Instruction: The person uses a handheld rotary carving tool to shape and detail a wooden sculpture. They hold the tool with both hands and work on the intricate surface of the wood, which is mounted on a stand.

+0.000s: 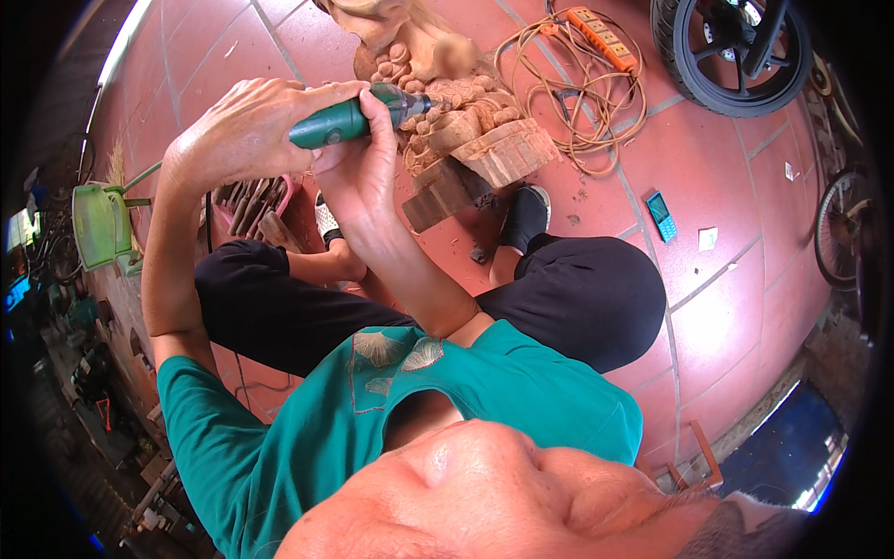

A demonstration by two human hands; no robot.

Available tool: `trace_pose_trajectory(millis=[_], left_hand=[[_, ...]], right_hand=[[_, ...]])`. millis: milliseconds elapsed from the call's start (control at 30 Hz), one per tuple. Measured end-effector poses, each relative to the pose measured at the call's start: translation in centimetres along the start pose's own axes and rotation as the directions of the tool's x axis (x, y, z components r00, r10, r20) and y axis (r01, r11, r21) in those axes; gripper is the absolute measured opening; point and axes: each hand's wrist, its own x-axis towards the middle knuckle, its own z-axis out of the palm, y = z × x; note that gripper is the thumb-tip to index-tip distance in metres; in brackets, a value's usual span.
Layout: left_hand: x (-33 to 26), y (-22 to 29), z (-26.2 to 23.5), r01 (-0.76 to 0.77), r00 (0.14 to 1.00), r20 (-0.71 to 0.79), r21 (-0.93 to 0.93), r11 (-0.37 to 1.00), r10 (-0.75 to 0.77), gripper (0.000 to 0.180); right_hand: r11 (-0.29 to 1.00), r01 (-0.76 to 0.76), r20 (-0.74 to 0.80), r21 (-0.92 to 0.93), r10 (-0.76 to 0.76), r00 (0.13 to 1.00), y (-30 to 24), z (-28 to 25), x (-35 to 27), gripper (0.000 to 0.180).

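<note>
A green rotary tool (328, 127) lies across both my hands, its tip against a carved wooden sculpture (466, 112) with rounded, beadlike relief. My left hand (244, 129) wraps the tool's body from the left, one finger stretched along its top. From below, my right hand (358, 175) grips the tool near its front end, some of its fingers hidden behind it. The sculpture leans over a dark wood block (443, 194) between my feet; its far end runs out of view at the top.
An orange power strip (601, 39) with a coiled cord (549, 84) lies beyond the sculpture, near a motorcycle wheel (717, 51). A blue phone (661, 216) rests on the red tiles at right. At left are a pink basket of chisel-like tools (250, 207) and a green chair (101, 225).
</note>
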Motion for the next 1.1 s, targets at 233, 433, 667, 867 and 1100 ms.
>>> trace_pose_trajectory(millis=[233,433,667,867,1100], left_hand=[[-0.1,0.3,-0.2,0.017,1.0,0.019,-0.002,1.0,-0.017,0.08],[-0.3,0.3,0.0,0.001,1.0,-0.009,0.034,0.999,-0.001,0.078],[-0.5,1.1,-0.4,0.015,1.0,-0.001,0.055,0.998,-0.015,0.076],[-0.8,0.4,0.4,-0.011,0.998,-0.053,0.089,0.996,0.016,0.074],[-0.9,1.4,-0.5,0.025,0.999,-0.03,0.057,0.998,-0.024,0.076]], right_hand=[[0.997,0.032,-0.055,-0.065,-0.036,0.998,0.3,0.6,-0.3,0.04],[0.998,0.032,-0.045,-0.049,-0.034,0.998,0.3,0.4,-0.2,0.038],[0.999,0.031,-0.041,-0.019,-0.032,0.999,0.4,0.2,-0.1,0.036],[1.0,0.015,-0.046,-0.025,-0.016,0.999,0.3,0.8,-0.5,0.035],[1.0,-0.005,-0.054,-0.008,0.005,0.999,0.3,0.7,-0.3,0.035]])
